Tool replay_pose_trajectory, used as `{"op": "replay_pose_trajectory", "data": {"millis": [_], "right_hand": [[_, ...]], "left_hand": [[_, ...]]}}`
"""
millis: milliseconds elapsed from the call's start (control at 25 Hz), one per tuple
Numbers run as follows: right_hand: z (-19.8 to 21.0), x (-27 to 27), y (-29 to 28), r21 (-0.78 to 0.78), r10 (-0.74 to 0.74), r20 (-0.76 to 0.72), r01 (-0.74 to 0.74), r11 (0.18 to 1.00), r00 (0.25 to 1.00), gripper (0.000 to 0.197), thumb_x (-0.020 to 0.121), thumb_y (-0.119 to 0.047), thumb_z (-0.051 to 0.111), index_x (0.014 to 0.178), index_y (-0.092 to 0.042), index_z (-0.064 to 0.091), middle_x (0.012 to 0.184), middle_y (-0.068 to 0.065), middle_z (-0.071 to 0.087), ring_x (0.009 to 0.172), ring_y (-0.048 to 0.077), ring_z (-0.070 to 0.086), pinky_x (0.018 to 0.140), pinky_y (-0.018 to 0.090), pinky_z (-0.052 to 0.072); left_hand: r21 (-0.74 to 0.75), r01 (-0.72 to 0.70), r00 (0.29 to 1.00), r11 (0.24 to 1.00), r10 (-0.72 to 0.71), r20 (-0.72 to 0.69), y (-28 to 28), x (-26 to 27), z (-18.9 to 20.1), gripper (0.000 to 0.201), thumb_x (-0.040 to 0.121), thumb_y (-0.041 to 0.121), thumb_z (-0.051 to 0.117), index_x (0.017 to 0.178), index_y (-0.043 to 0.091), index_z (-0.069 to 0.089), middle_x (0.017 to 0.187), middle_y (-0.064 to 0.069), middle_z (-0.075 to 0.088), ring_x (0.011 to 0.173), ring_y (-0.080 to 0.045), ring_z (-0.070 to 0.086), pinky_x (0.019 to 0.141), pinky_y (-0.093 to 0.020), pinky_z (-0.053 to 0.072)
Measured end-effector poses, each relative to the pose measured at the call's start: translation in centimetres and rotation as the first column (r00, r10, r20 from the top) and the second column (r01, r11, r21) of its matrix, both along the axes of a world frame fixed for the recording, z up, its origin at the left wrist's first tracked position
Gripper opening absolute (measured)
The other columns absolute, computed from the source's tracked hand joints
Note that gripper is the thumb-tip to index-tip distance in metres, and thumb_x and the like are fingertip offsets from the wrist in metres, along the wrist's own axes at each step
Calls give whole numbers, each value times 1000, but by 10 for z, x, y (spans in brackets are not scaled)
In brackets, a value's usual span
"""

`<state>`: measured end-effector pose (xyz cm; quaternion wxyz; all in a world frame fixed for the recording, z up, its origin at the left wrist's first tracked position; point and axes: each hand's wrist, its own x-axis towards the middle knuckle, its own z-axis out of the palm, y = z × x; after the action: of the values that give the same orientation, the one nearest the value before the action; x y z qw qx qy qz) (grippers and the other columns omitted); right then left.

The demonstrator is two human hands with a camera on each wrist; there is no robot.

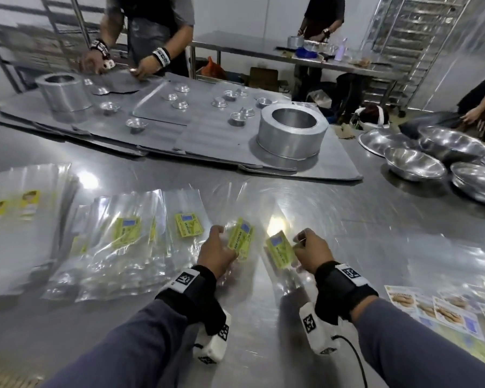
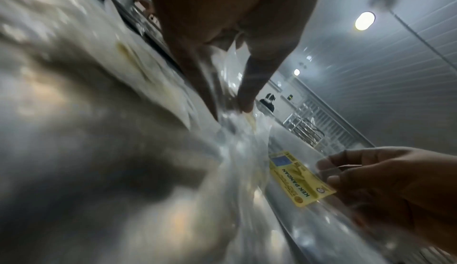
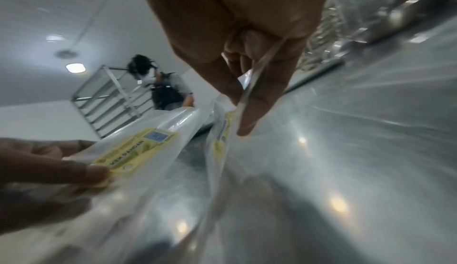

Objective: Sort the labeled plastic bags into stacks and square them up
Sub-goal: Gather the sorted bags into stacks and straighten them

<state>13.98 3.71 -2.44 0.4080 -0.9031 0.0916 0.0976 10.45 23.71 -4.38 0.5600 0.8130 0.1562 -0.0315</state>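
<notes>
Both hands work just above the bench [image 1: 263, 317]: the left hand [image 1: 217, 254] curls its fingers around one clear bag [image 1: 240, 242] at its green label, and the right hand [image 1: 312, 254] pinches a second bag [image 1: 279, 252] by its edge, apparently to separate the two before stacking. Left of the left hand lies a loose, overlapping spread of same-label bags [image 1: 123, 236], not yet squared. Further left sits a stack with yellow labels [image 1: 25, 208], probably a different sort. Beyond the bags stand metal rings [image 1: 291, 133] and bowls [image 1: 415, 163]
</notes>
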Motion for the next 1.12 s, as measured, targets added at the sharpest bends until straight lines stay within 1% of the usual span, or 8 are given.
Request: {"op": "replay_pose_trajectory", "data": {"millis": [200,280,360,480,520,600,840,1120], "right_hand": [[25,23,82,210,145,178,-182,961,973,25,88,5,40,105,-13,44,94,8,52,62,26,53,45,29,47],[21,31,115,301,157,175,-205,932,972,30,89,6,42,115,-9,44,97,10,50,59,20,50,40,24,46],[8,33,147,366,158,115,-189,911,981,34,90,6,43,122,-5,40,98,11,49,59,18,49,39,19,44],[-15,31,180,298,188,58,-197,934,980,35,91,1,42,125,-3,38,100,12,52,71,21,53,59,27,51],[-22,30,186,246,203,46,-208,947,978,37,91,0,43,127,-3,38,104,14,54,81,24,55,72,33,50],[-29,29,190,161,228,10,-226,961,974,43,89,1,47,131,-4,36,118,13,54,104,27,56,86,30,43],[-20,21,176,71,304,-35,-301,951,952,59,85,-5,63,136,-6,34,133,13,47,118,28,50,96,33,44],[-11,5,101,-66,355,-74,-359,931,932,73,85,-20,66,144,-7,25,146,12,34,133,26,37,106,31,33]], "left_hand": [[-72,-201,968,977,209,135,89,-3,22,52,83,-6,60,125,13,36,118,-19,54,82,-28,60,63,-34,52],[-44,-263,957,964,266,116,119,-6,25,59,82,-6,61,133,8,33,118,-18,52,87,-29,58,62,-28,49],[32,-316,948,948,314,61,145,-8,19,69,81,-4,64,139,6,29,125,-17,50,100,-34,58,71,-31,49],[155,-321,944,934,329,-25,170,-11,6,81,79,1,68,145,9,23,138,-19,45,115,-38,54,91,-41,49],[192,-313,944,930,327,-43,174,-13,1,84,79,3,69,147,9,20,142,-18,41,121,-36,50,98,-41,45],[295,-287,948,911,314,-46,177,-14,-4,89,78,8,72,148,11,17,146,-14,36,132,-32,38,107,-40,36],[635,-18,946,772,219,-239,168,-18,5,84,83,36,66,149,19,15,156,-9,15,140,-33,17,111,-45,24],[701,103,975,706,68,-212,102,-18,16,70,93,49,45,149,19,16,158,-7,8,146,-23,6,114,-48,10]]}}
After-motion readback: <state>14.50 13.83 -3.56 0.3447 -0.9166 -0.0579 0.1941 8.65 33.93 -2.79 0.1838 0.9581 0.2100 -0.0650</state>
